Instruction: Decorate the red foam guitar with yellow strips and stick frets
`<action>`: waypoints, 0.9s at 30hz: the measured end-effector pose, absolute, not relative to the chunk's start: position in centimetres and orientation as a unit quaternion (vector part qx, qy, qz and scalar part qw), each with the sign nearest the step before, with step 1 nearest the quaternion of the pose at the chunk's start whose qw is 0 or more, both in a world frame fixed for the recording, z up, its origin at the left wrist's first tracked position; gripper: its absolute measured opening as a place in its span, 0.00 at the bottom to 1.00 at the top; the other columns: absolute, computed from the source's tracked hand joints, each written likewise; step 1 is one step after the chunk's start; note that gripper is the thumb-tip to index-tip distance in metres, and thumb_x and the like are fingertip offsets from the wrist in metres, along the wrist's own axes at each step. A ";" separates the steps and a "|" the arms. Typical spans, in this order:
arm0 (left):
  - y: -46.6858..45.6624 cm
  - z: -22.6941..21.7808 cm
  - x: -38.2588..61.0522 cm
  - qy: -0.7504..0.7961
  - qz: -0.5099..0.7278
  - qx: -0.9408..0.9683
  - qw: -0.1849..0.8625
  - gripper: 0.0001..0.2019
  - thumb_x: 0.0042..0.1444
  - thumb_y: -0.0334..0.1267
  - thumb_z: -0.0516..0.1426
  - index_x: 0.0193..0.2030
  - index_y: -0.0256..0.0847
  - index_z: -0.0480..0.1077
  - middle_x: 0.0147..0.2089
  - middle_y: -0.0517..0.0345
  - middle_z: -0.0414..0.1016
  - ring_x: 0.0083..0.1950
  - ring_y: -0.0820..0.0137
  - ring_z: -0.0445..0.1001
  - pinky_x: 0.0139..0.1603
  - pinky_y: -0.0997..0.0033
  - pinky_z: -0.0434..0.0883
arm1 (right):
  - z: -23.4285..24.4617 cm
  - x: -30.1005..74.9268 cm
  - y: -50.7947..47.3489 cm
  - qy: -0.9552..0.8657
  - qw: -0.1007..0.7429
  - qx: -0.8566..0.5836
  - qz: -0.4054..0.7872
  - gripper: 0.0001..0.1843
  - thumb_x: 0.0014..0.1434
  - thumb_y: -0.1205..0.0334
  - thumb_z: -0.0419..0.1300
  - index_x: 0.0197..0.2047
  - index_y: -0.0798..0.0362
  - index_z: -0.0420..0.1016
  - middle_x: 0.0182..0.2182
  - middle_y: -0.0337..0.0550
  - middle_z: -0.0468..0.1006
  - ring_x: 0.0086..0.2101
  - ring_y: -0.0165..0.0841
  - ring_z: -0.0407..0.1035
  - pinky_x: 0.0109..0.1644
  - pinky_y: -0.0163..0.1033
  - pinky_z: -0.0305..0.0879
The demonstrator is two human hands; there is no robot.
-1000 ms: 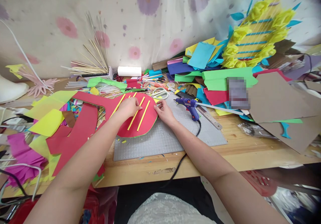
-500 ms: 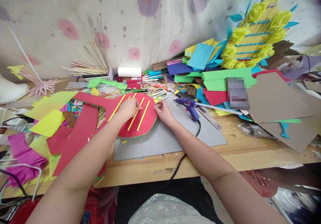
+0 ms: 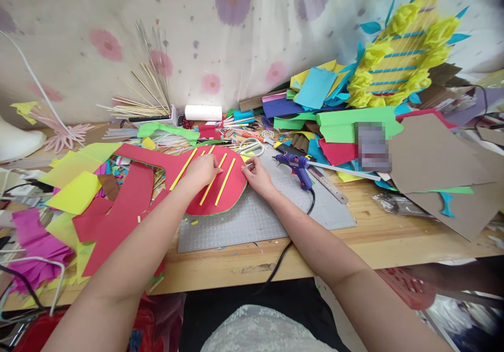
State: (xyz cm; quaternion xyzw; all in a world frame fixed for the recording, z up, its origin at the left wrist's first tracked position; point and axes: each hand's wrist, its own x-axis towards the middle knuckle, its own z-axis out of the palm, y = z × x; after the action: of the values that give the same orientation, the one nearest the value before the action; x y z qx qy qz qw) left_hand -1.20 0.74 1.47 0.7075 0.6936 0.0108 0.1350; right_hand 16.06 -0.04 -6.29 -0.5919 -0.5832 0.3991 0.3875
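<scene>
A red guitar-shaped cutout (image 3: 235, 184) with a green edge lies partly on a grey cutting mat (image 3: 252, 226). Several narrow yellow strips (image 3: 224, 182) run slantwise across its round body. My left hand (image 3: 201, 172) rests over the cutout, fingers bent and closed, the fingertips at one strip and covering part of it. At the right rim of the cutout is my right hand (image 3: 256, 176), with thumb and fingers pinched on the edge. To the right of that hand lies a blue glue gun (image 3: 297, 168) with a long white glue stick in its back.
White-handled scissors (image 3: 252, 147) lie behind the cutout, and a metal ruler (image 3: 326, 185) to the right. Coloured sheets and red scraps (image 3: 118, 226) crowd the left. Brown card (image 3: 429, 157) and a yellow flower-trimmed guitar (image 3: 401, 60) stand right. The glue gun's black cord (image 3: 280, 260) crosses the table edge.
</scene>
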 end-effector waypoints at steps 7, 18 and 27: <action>0.7 1.5 -1.0 0.695 0.009 0.708 0.129 0.09 0.50 0.44 0.57 0.32 0.41 0.69 0.39 0.52 0.76 0.41 0.63 0.73 0.35 0.69 0.66 | -5.9 16.1 -0.2 -0.581 0.375 -0.601 0.401 0.13 0.54 0.56 0.54 0.41 0.51 0.60 0.24 0.31 0.65 0.23 0.25 0.63 0.26 0.32 0.59; 0.5 2.2 -2.4 0.683 0.056 0.700 0.201 0.13 0.51 0.48 0.55 0.32 0.40 0.69 0.33 0.54 0.76 0.31 0.68 0.73 0.33 0.71 0.67 | -5.3 15.7 -0.6 -0.514 0.342 -0.526 0.586 0.17 0.58 0.57 0.52 0.50 0.53 0.61 0.34 0.43 0.75 0.22 0.27 0.68 0.22 0.34 0.65; 1.4 4.2 -8.1 0.743 0.296 0.596 0.070 0.14 0.52 0.47 0.53 0.37 0.39 0.69 0.36 0.54 0.75 0.37 0.67 0.72 0.41 0.68 0.69 | -2.4 17.2 -2.8 -0.473 0.370 -0.469 0.648 0.12 0.57 0.63 0.54 0.45 0.51 0.60 0.36 0.41 0.75 0.33 0.30 0.71 0.29 0.35 0.70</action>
State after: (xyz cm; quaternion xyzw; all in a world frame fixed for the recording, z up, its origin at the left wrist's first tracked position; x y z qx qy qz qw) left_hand -8.09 1.38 4.22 0.5965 0.7427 0.2963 0.0696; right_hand 17.25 -2.78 -2.43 -0.4687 -0.4728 0.6481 0.3697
